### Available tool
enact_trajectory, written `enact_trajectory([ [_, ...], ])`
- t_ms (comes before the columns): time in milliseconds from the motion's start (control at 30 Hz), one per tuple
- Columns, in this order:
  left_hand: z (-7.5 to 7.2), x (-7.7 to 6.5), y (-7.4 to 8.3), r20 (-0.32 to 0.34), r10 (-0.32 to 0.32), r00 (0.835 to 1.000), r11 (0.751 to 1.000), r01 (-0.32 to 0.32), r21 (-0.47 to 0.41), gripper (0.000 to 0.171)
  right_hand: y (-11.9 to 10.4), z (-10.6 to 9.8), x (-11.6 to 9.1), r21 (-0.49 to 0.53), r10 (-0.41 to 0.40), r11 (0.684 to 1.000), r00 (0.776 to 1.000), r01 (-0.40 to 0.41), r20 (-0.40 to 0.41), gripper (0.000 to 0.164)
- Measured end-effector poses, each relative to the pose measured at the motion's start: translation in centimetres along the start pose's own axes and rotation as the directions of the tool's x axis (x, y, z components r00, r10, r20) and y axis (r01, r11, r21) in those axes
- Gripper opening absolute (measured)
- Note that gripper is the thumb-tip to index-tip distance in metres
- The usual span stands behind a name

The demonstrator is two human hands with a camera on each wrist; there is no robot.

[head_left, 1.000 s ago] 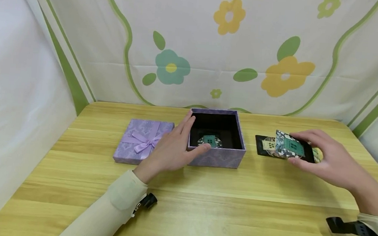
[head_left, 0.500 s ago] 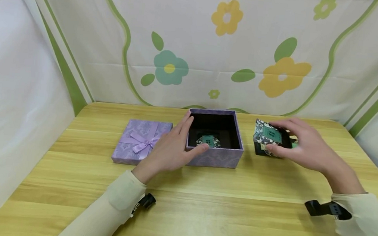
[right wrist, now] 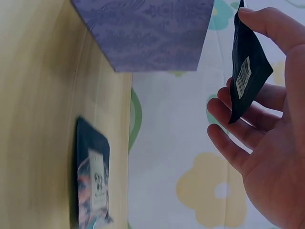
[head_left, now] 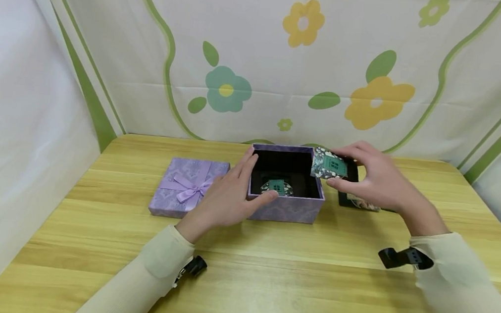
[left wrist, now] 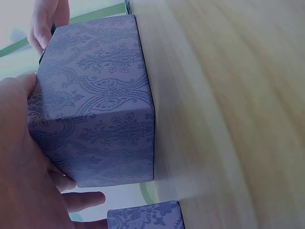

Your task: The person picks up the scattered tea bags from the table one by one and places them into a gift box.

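My left hand rests on the left side of an open purple patterned box, fingers straight along the wall and thumb over the front rim. Inside the black interior lies a flat sachet with a green label. My right hand pinches a second sachet, dark with a floral print and green label, above the box's right rim. Its dark back with a barcode faces the right wrist view. Below that hand, a further sachet with a pale label lies on the table, partly hidden in the head view.
Left of the box lies its purple lid with a ribbon bow, partly behind my left hand. Everything stands on a wooden table. A white curtain with printed flowers hangs behind the table's back edge.
My right hand has carried the green-labelled sachet left and up, from over the sachets on the table to the box's right rim. The left hand has stayed on the box.
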State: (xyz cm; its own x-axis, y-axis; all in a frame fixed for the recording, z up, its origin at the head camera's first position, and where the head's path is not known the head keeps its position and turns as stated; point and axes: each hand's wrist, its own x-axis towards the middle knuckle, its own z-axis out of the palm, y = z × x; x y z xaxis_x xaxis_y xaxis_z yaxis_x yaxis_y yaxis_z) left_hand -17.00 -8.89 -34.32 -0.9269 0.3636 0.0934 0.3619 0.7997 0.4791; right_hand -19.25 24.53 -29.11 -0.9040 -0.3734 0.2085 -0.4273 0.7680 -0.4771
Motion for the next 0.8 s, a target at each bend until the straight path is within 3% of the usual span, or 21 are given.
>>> enact_trajectory([
  [300,0.0,0.1,0.1,0.001,-0.003,1.000,1.000,0.003,0.005,0.106,-1.9,1.1,2.2,0.009,-0.034,0.999,0.997,0.034,0.068,0.070],
  [800,0.1,0.2,0.2,-0.002,-0.014,1.000,1.000,0.014,0.021,0.109,-3.4,3.1,4.8,0.042,-0.093,0.995,0.991,0.090,0.095,0.068],
])
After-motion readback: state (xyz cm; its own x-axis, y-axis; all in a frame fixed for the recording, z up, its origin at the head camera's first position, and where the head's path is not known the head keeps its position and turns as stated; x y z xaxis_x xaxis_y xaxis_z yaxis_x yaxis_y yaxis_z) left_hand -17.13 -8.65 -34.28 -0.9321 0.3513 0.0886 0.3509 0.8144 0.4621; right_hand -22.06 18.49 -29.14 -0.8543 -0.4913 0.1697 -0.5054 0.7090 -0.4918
